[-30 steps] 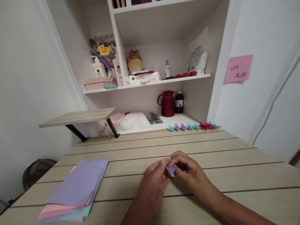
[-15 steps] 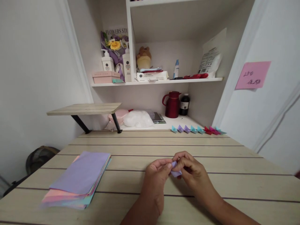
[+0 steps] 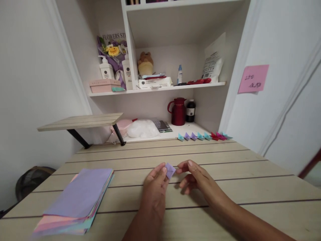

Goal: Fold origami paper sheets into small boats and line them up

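A small folded square of purple paper [image 3: 170, 171] is pinched at its left corner between the thumb and fingers of my left hand [image 3: 155, 182], above the wooden table. Just to its right, my right hand [image 3: 197, 179] is open and holds nothing, its fingers apart and the fingertips close to the paper's right corner. Farther left on the table lies a stack of coloured paper sheets [image 3: 80, 192], a purple one on top with pink and teal edges showing beneath.
Several folded paper boats [image 3: 200, 136] stand in a row along the table's back edge. A small raised shelf [image 3: 82, 121] on black legs stands at the back left. Behind the table are a red jug [image 3: 178, 112], a dark bottle [image 3: 190, 111] and a white plastic bag [image 3: 142, 129].
My right hand has let go of the folded purple paper and drawn away to the right, its fingers spreading. My left hand keeps the paper. The camera view has turned slightly right.
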A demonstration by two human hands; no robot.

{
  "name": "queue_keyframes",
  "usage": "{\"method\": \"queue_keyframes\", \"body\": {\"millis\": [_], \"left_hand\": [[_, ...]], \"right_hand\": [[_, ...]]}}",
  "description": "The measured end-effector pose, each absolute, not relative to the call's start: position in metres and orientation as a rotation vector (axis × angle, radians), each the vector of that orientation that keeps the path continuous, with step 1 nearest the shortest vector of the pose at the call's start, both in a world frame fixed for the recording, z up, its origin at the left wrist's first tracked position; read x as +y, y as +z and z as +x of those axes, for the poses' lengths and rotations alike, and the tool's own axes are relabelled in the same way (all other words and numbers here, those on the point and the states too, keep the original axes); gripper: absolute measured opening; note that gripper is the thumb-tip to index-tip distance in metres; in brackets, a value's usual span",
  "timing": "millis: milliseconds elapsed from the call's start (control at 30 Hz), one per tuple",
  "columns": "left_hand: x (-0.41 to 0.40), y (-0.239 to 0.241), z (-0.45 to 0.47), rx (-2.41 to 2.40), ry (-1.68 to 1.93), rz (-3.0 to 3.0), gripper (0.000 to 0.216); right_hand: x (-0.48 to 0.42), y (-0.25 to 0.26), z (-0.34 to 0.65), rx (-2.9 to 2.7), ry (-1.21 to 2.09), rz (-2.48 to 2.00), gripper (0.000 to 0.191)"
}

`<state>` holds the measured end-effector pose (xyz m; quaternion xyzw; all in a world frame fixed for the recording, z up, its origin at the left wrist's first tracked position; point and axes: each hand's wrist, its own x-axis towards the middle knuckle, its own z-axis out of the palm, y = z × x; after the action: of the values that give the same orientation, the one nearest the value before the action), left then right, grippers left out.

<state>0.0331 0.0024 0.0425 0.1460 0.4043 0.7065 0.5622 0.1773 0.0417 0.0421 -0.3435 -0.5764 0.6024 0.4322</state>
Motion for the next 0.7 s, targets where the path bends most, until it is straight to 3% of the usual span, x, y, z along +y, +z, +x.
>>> {"method": "queue_keyframes", "body": {"millis": [200, 400, 700], "left_hand": [[0.005, 0.042, 0.024, 1.086, 1.714, 0.598, 0.025], [0.007, 0.042, 0.023, 1.214, 1.669, 0.834, 0.031], [0.002, 0.050, 0.036, 1.351, 1.611, 1.035, 0.015]], "right_hand": [[0.042, 0.038, 0.176, -1.555, 1.605, -0.831, 0.058], [0.038, 0.036, 0.177, -1.812, 1.499, -0.719, 0.038], [0.043, 0.033, 0.176, -1.705, 1.360, -0.787, 0.028]]}}
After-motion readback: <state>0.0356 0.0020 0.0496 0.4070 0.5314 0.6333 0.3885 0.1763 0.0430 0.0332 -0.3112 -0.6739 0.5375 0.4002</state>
